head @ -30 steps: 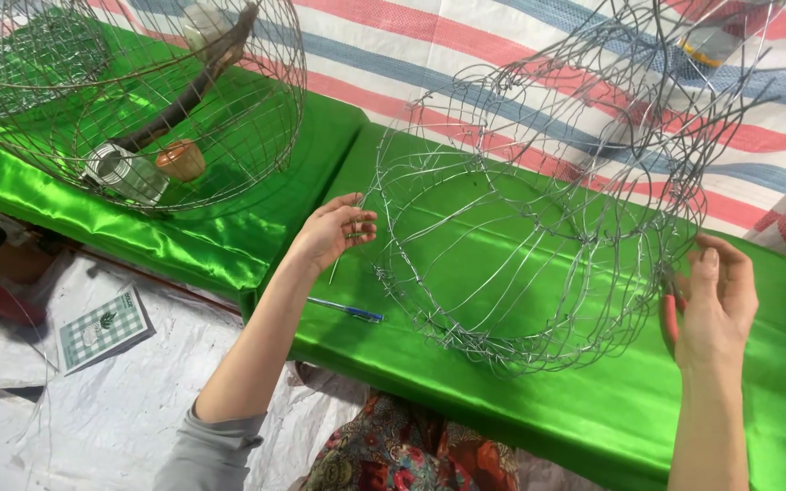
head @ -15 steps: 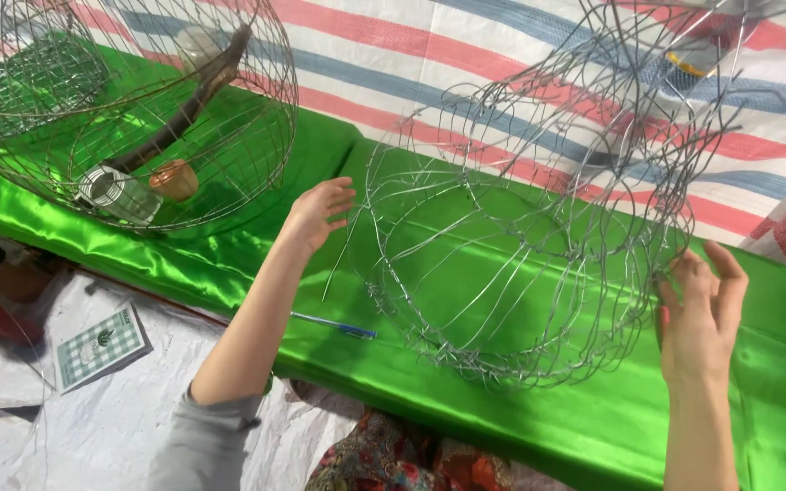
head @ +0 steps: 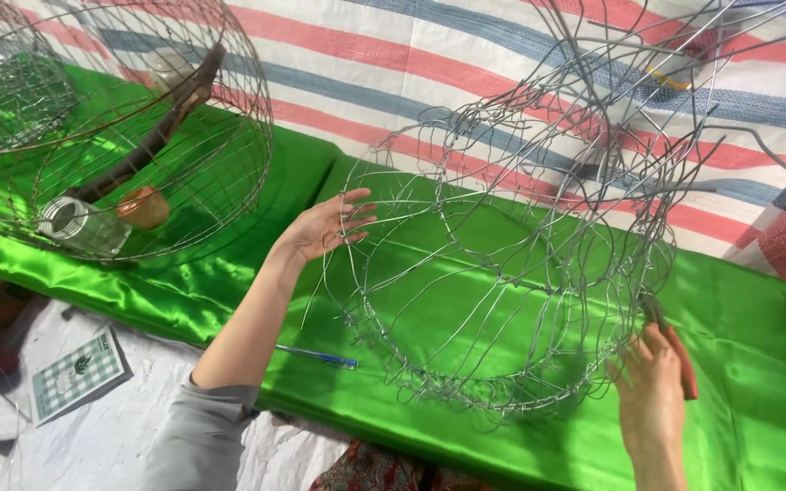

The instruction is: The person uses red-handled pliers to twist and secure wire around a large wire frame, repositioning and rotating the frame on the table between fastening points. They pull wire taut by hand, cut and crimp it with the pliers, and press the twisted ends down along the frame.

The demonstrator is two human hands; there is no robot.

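Holding a half-made wire basket (head: 502, 300) in the middle of the frame, the person steadies it on the green cloth (head: 757, 364) from both sides. The left hand (head: 325, 227) has its fingers spread wide against the wire rim, and the right hand (head: 652, 391) at the lower right grips red-handled pliers (head: 675, 355) whose tip seems to touch the wires. I judge that the step in hand is bending or joining wires with the pliers, so the frame must stay steady. A finished wire cage (head: 111, 118) with a jar (head: 84, 225) inside lies at the upper left, well apart. A blue pen (head: 320, 356) lies just beside the basket, and loose wire ends above may snag a sleeve.
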